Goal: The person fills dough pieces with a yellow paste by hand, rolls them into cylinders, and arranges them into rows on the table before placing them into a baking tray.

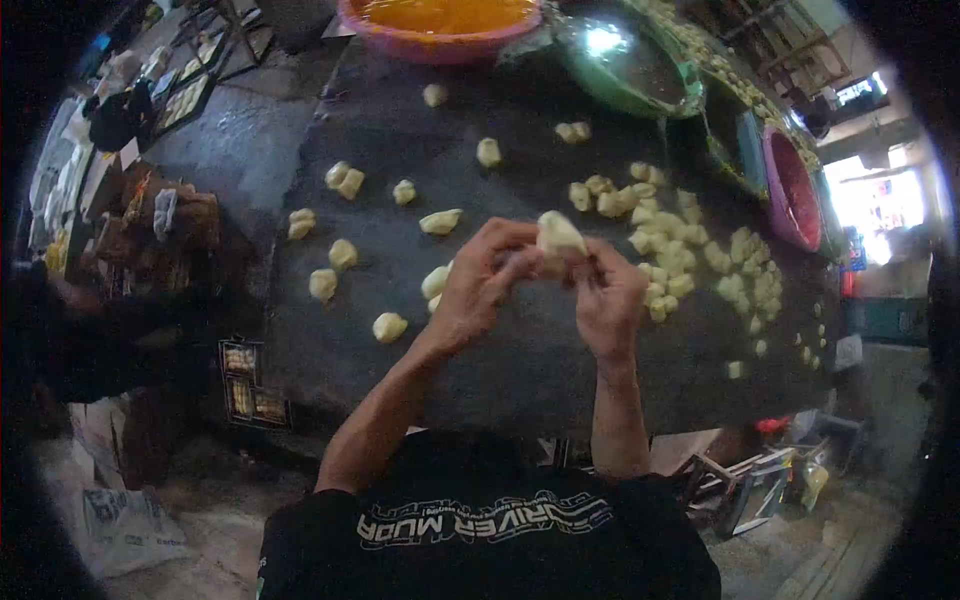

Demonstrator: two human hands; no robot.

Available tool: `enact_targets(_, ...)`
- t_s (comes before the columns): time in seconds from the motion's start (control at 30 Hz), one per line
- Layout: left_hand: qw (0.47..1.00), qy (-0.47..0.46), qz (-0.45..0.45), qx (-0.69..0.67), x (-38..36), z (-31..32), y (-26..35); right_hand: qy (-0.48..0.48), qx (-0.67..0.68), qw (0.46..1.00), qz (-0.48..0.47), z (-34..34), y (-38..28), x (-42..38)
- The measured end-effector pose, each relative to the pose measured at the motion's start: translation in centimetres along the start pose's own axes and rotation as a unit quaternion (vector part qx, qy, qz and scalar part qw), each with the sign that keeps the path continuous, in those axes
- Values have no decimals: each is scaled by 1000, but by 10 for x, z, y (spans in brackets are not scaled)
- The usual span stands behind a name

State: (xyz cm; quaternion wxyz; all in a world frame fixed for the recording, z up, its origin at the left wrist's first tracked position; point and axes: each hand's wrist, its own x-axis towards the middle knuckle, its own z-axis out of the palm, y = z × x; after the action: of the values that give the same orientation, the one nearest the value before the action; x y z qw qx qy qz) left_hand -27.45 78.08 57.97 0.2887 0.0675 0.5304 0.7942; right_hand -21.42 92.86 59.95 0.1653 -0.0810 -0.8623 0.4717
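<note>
A pale piece of dough (560, 236) is pinched between my two hands above the dark tabletop (530, 365). My left hand (482, 275) has its fingers closed on the dough's left side, and my right hand (610, 298) grips it from the right with bent fingers. The underside of the piece is hidden by the fingers. Shaped dough lumps (389, 327) lie scattered on the table to the left. Just beyond my right hand is a cluster of small cut dough pieces (672, 250).
A pink basin (470, 48) with orange contents stands at the far edge, beside a green basin (625, 95). Farther right is another pink basin (790, 190). More cut dough pieces (755, 275) lie on the right. Wooden frames (735, 490) sit below the table's near right edge.
</note>
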Motion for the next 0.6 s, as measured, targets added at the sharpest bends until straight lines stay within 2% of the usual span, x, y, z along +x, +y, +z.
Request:
enact_targets(0.03, 990, -13, 85, 109, -8, -9, 4, -26, 109, 993, 43, 6, -14, -6)
enact_targets(0.07, 961, -27, 167, 217, -17, -18, 9, -81, 84, 989, 96, 13, -20, -6)
enact_targets(0.1, 961, -26, 171, 217, -24, -25, 12, -81, 83, 989, 92, 18, -23, -13)
enact_targets(0.17, 992, 64, 105, 25, -32, -40, 20, -128, -73, 989, 23, 28, -27, -19)
enact_targets(0.2, 988, 90, 129, -9, -33, -45, 20, -128, -74, 989, 15, 38, -39, -13)
enact_targets(0.23, 987, 91, 131, -11, -38, -51, 25, -41, -62, 984, -164, 50, -55, -8)
enact_targets(0.27, 994, 83, 71, 31, -41, -58, 32, 46, -47, 941, -332, 57, -63, -9)
enact_targets(0.3, 995, 70, 9, 74, -44, -67, 36, 47, -50, 943, -327, 57, -59, -16)
enact_targets(0.33, 997, 3, -7, 73, -43, -79, 37, -39, -115, 928, -351, 55, -51, -20)
enact_targets(0.37, 997, -1, 0, 72, -41, -82, 37, -125, -180, 900, -377, 50, -45, -16)
enact_targets(0.4, 963, -26, 140, 229, -42, -81, 39, -123, -185, 897, -382, 44, -46, -10)
enact_targets(0.43, 887, -48, 268, 374, -46, -78, 38, -140, -70, 931, -330, 39, -45, -9)
enact_targets(0.47, 902, -43, 238, 357, -51, -73, 34, -156, 46, 951, -265, 35, -42, -12)
enact_targets(0.5, 905, -47, 232, 353, -51, -68, 33, -156, 44, 953, -256, 34, -37, -10)
enact_targets(0.53, 896, -36, 265, 354, -50, -63, 31, -173, 127, 969, -122, 37, -29, -4)
enact_targets(0.57, 885, -24, 298, 357, -46, -59, 30, -183, 208, 961, 12, 38, -20, -1)
enact_targets(0.6, 805, -23, 401, 436, -36, -59, 25, -235, 163, 955, 80, 39, -15, -1)
